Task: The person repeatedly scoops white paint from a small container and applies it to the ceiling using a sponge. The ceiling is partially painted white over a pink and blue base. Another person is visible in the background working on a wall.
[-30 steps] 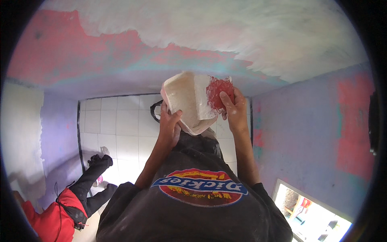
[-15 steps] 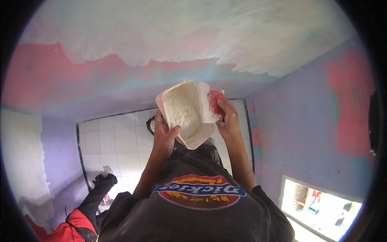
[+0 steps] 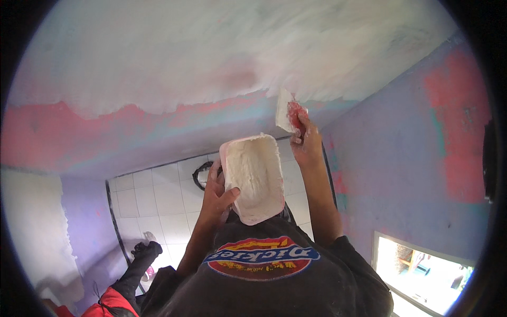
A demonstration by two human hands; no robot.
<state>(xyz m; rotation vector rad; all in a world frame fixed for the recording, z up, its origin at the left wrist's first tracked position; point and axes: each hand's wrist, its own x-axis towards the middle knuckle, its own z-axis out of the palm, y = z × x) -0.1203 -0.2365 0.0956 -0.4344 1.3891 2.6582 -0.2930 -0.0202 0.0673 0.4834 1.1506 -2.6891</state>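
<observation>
My left hand (image 3: 215,194) grips the side of a pale pink plastic tub (image 3: 252,216), its thumb over the near-left rim. White putty (image 3: 247,166) fills much of the tub and smears its inner walls. Off to the right and farther forward, my right hand (image 3: 308,141) holds a red putty spreader (image 3: 294,114) with white putty across its blade. The spreader is close to the lower part of the wall in front; whether it touches cannot be made out.
The facing wall (image 3: 200,47) is coated white above, with a pink and teal band and lilac below. A lilac wall (image 3: 385,158) with pink patches stands right, above a bright window (image 3: 422,269). White tiles (image 3: 174,224) cover the floor. Black and red cloth (image 3: 119,298) shows lower left.
My right hand has lifted the spreader away from the tub, forward and to the right toward the wall. The tub has come closer to my body, still in my left hand.
</observation>
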